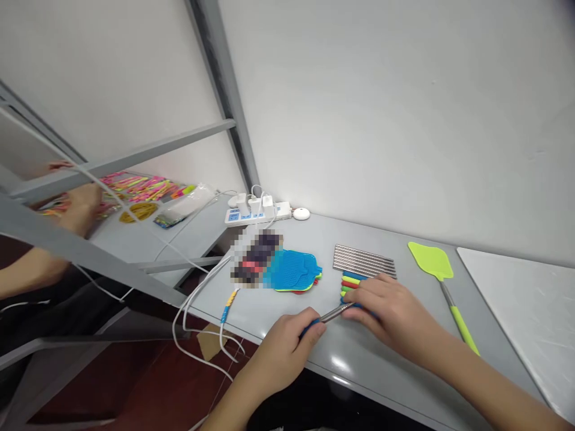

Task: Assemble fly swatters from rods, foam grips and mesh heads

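My left hand (287,341) is closed round a blue handle (309,327) at the near end of a thin metal rod (335,313). The rod slants up to my right hand (386,305), whose thumb and fingers pinch its far end, where some blue shows. Partly under that hand lies a row of coloured handles (350,284) in blue, yellow, red and green. Several bare metal rods (363,258) lie side by side just behind them. To the left is a stack of fly swatter heads (296,269), blue on top. An assembled lime-green fly swatter (432,261) rests at the right.
A power strip (283,211) with chargers stands by the wall, beside a white round case (301,214). White cables (182,323) hang over the left edge. A white board (516,311) lies right. Beyond a metal frame (179,140), another person's arm (67,233) reaches among colourful strips.
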Motion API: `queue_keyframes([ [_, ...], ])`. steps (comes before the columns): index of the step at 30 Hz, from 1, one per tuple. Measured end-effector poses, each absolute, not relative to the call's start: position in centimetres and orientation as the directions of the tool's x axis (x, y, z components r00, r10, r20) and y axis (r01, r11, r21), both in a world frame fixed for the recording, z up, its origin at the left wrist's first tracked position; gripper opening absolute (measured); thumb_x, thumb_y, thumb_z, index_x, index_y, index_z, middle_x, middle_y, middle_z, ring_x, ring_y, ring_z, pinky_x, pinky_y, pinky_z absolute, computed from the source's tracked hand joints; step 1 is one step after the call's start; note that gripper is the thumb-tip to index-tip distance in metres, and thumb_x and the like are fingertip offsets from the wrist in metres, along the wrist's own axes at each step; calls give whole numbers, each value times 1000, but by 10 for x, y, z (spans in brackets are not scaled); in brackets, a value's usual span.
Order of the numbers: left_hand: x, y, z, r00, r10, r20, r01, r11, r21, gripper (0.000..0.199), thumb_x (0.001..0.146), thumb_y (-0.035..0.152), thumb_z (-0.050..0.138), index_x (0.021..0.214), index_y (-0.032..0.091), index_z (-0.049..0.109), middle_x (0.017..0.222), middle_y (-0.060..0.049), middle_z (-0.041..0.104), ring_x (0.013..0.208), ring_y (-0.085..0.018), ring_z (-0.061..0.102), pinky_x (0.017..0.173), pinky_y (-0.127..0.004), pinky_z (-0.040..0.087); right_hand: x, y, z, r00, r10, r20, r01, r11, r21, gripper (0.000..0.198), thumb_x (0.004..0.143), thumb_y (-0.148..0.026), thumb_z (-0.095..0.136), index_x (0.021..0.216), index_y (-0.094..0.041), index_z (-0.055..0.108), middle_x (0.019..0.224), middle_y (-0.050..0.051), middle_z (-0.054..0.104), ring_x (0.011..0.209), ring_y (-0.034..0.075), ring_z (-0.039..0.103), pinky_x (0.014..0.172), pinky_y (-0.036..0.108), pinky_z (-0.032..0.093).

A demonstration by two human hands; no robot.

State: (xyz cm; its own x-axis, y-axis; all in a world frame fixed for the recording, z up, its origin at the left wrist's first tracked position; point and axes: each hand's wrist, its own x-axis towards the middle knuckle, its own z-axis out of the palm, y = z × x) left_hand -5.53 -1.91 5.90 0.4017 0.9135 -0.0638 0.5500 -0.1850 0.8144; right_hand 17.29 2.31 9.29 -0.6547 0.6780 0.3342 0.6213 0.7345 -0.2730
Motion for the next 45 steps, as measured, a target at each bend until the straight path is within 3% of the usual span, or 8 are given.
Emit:
queue_keyframes([
  [5, -79, -25, 58, 343, 939, 13, 612, -234, 755, 30, 99, 40, 38, 87, 22, 59, 75, 0, 61, 71, -16, 55, 63, -26, 37, 158, 28, 94, -621, 762, 185, 631, 626, -459, 13, 97, -30, 49, 97, -27, 61, 87, 0, 68, 77, 16, 61, 67, 28, 45],
  [14, -59, -20, 56, 472, 868, 156, 810, -497, 313, 25, 101, 32, 35, 106, 26, 58, 78, -1, 61, 68, -19, 54, 64, -33, 33, 154, 18, 90, -723, 686, 80, 610, 688, -392, 23, 100, -31, 41, 91, -23, 60, 78, 2, 65, 72, 17, 58, 70, 32, 41],
  [20, -38, -17, 60, 555, 809, 193, 801, -582, 141, 24, 101, 33, 34, 97, 26, 56, 66, 1, 53, 56, -17, 48, 58, -33, 24, 169, 8, 88, -734, 630, 254, 575, 775, -260, 26, 99, -23, 41, 83, -20, 61, 64, -1, 58, 59, 13, 48, 66, 31, 31],
  [26, -53, -12, 60, 569, 784, 250, 796, -601, 71, 18, 99, 31, 41, 91, 25, 55, 69, 1, 54, 60, -17, 47, 61, -33, 24, 230, -2, 85, -624, 676, 391, 690, 712, -130, 21, 98, -20, 44, 86, -20, 61, 64, 1, 57, 63, 15, 45, 65, 32, 28],
  [29, -64, -10, 56, 565, 780, 267, 801, -597, 49, 16, 98, 28, 42, 93, 24, 57, 74, 0, 56, 65, -17, 48, 63, -32, 25, 271, -7, 84, -592, 727, 348, 752, 653, -84, 18, 98, -25, 46, 89, -21, 62, 69, 2, 58, 67, 17, 48, 67, 33, 31],
  [36, -27, -14, 63, 580, 764, 281, 786, -616, 52, 19, 99, 24, 40, 103, 24, 59, 79, -1, 55, 75, -19, 51, 71, -34, 30, 263, -35, 79, -556, 744, 370, 823, 555, 122, 17, 98, -21, 44, 103, -16, 60, 91, 7, 62, 86, 22, 53, 91, 43, 32],
  [41, 5, -24, 71, 576, 745, 336, 775, -629, 66, 21, 99, 34, 41, 97, 24, 59, 78, -2, 56, 75, -20, 50, 72, -35, 29, 228, -46, 70, -515, 737, 438, 849, 508, 145, 20, 98, -24, 45, 85, -19, 59, 70, 2, 54, 64, 19, 44, 64, 33, 27],
  [45, 3, -29, 62, 560, 732, 388, 785, -618, 33, 29, 98, 39, 43, 80, 22, 58, 70, 0, 55, 69, -18, 49, 69, -35, 27, 229, -53, 57, -513, 724, 461, 847, 515, 134, 25, 99, -26, 44, 78, -21, 56, 68, 1, 51, 61, 18, 41, 59, 32, 21],
])
